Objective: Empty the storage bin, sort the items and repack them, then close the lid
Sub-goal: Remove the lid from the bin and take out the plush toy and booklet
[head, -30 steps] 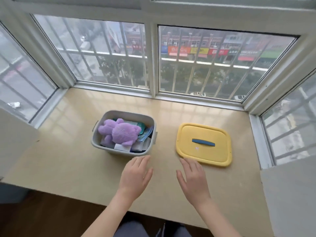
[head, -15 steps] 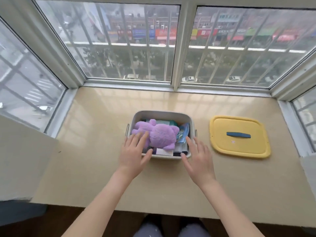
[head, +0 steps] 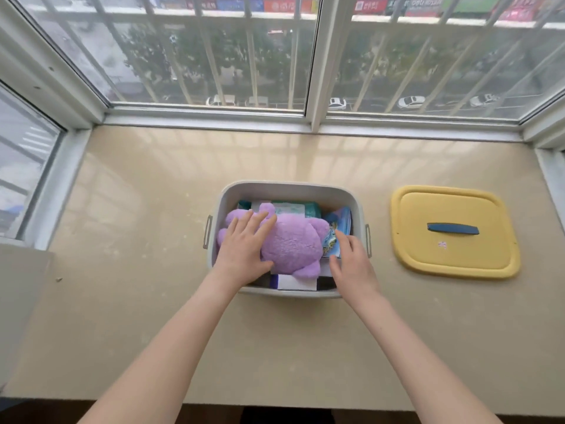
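A grey storage bin (head: 287,188) stands open in the middle of the beige sill. On top of its contents lies a purple plush toy (head: 295,243). My left hand (head: 244,252) rests flat on the toy's left side, fingers spread. My right hand (head: 351,264) reaches into the bin's right side, fingertips touching a blue printed packet (head: 337,228) beside the toy. Under the toy I see a green-and-white pack (head: 293,208) and a white box (head: 296,283). The yellow lid (head: 455,258) with a dark blue handle lies flat to the right of the bin.
The beige sill (head: 137,240) is bounded by window frames at the back and on both sides. Its front edge runs along the bottom of the view, with dark floor below. A white wall panel (head: 18,301) stands at the left.
Both hands moved forward from the sill into the bin; the left now lies on the plush toy and the right touches the blue packet. The camera has tilted down and closer.
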`<action>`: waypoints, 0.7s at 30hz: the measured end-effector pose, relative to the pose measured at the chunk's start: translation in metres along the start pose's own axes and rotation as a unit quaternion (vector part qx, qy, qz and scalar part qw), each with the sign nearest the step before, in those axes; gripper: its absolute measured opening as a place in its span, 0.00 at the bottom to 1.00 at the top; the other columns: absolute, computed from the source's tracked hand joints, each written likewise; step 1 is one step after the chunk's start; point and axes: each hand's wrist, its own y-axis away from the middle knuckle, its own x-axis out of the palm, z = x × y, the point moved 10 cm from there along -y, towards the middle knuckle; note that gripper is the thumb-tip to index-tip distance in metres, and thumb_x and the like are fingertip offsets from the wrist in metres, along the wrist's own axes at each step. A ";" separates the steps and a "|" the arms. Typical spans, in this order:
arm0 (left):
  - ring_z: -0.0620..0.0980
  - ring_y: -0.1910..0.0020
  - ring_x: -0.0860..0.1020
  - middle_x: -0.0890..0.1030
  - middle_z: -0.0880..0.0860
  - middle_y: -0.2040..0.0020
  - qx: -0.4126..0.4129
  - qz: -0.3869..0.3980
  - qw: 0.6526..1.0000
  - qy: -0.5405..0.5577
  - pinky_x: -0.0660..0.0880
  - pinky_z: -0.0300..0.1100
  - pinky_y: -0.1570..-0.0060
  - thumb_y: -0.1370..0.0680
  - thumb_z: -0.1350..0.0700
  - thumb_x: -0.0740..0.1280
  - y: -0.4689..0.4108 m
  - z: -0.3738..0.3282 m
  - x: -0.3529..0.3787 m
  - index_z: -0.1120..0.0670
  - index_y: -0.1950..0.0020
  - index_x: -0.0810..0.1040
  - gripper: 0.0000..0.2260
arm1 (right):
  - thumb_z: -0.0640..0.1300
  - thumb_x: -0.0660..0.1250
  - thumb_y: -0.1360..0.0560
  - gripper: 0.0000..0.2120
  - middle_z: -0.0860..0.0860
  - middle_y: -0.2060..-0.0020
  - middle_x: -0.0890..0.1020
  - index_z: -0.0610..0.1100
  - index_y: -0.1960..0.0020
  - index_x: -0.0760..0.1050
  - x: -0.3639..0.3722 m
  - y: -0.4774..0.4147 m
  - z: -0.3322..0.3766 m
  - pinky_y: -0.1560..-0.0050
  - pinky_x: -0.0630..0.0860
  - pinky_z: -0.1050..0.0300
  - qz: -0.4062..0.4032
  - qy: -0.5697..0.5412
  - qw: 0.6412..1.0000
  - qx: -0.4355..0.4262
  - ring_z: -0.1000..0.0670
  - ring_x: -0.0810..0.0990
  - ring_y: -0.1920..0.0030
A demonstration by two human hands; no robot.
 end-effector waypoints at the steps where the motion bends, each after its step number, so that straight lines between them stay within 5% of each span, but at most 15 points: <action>1: 0.61 0.28 0.65 0.69 0.53 0.27 -0.001 0.003 1.000 0.011 0.62 0.57 0.31 0.40 0.48 0.74 -0.004 0.004 0.005 0.51 0.26 0.67 0.42 | 0.41 0.62 0.22 0.24 0.41 0.37 0.71 0.41 0.27 0.65 0.006 -0.005 -0.004 0.47 0.73 0.51 0.005 -0.011 1.000 0.009 0.41 0.75 0.44; 10: 0.64 0.28 0.58 0.64 0.54 0.25 -0.031 0.058 0.997 0.036 0.60 0.57 0.29 0.47 0.30 0.64 -0.021 0.042 0.026 0.44 0.26 0.66 0.49 | 0.40 0.65 0.23 0.21 0.46 0.50 0.63 0.39 0.31 0.68 0.015 -0.020 -0.018 0.55 0.64 0.59 -0.023 -0.043 0.997 0.060 0.47 0.68 0.56; 15: 0.58 0.50 0.69 0.73 0.54 0.44 -0.079 0.012 0.997 0.007 0.71 0.52 0.43 0.45 0.30 0.63 -0.018 0.046 0.022 0.42 0.32 0.71 0.42 | 0.34 0.70 0.27 0.23 0.42 0.48 0.69 0.37 0.33 0.72 0.005 -0.017 -0.020 0.49 0.60 0.70 -0.080 -0.123 0.987 0.066 0.50 0.68 0.51; 21: 0.57 0.52 0.67 0.69 0.55 0.52 -0.177 -0.033 0.983 0.026 0.71 0.49 0.51 0.44 0.28 0.63 0.008 0.049 0.023 0.44 0.36 0.72 0.39 | 0.35 0.71 0.28 0.23 0.39 0.48 0.72 0.38 0.34 0.74 0.006 -0.013 -0.022 0.49 0.60 0.70 -0.108 -0.154 0.978 0.091 0.51 0.67 0.51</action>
